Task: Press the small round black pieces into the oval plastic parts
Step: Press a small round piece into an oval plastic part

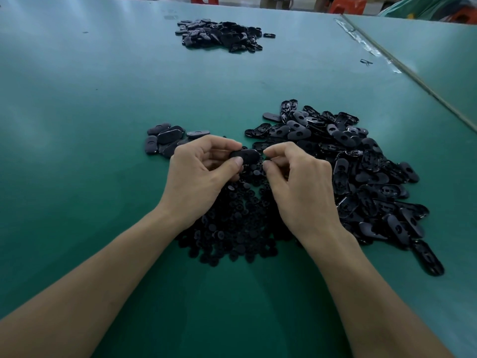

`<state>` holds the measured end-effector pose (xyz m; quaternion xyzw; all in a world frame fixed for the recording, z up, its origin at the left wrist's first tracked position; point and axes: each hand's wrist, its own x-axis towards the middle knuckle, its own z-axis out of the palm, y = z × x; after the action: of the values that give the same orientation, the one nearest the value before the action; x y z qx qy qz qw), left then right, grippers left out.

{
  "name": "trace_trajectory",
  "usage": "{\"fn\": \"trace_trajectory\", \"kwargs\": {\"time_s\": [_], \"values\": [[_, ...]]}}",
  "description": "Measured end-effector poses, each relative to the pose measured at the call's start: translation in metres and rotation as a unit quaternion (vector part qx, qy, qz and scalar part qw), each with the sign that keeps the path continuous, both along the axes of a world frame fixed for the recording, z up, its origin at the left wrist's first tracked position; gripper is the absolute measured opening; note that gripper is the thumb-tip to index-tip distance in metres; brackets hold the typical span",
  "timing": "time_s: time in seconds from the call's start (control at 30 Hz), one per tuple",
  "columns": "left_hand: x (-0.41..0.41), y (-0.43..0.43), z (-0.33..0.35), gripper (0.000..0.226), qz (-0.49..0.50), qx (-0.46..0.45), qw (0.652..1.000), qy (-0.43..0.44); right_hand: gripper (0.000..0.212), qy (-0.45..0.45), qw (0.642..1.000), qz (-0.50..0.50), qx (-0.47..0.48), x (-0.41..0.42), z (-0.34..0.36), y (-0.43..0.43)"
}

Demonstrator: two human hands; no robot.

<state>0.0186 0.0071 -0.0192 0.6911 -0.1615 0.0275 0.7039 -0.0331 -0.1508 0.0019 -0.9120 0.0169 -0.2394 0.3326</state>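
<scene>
On the green table [77,125], a small cluster of ovals [165,140] lies flat at the left, just beyond the left hand [198,174]. That hand pinches one oval [246,156] between thumb and curled fingers, holding it level above the table. Under and between both wrists spreads a heap of rounds [232,223], small black discs lying thick on the mat. Well beyond them, near the table's back edge, sits a far pile [222,34] of ovals. The right hand [299,187] is just beside the held oval, its forefinger and thumb tips drawn close at the oval's right end; whether a round is caught between them I cannot tell. Right of it sprawls a big pile [361,177] of ovals, some smooth side up, some showing hollow undersides
</scene>
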Motion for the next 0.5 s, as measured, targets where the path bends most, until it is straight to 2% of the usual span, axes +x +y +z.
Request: {"fn": "trace_trajectory", "kwargs": {"time_s": [0.23,0.5], "values": [[-0.0006,-0.0006,0.0009,0.021,0.003,0.017,1.000,-0.008,0.007,-0.011,0.998,0.025,0.063,0.0021,-0.0022,-0.0019],[-0.0008,-0.0009,0.0022,0.023,-0.002,0.040,0.999,-0.034,0.014,-0.022,0.996,0.028,0.079,0.0019,-0.0008,-0.0008]]}}
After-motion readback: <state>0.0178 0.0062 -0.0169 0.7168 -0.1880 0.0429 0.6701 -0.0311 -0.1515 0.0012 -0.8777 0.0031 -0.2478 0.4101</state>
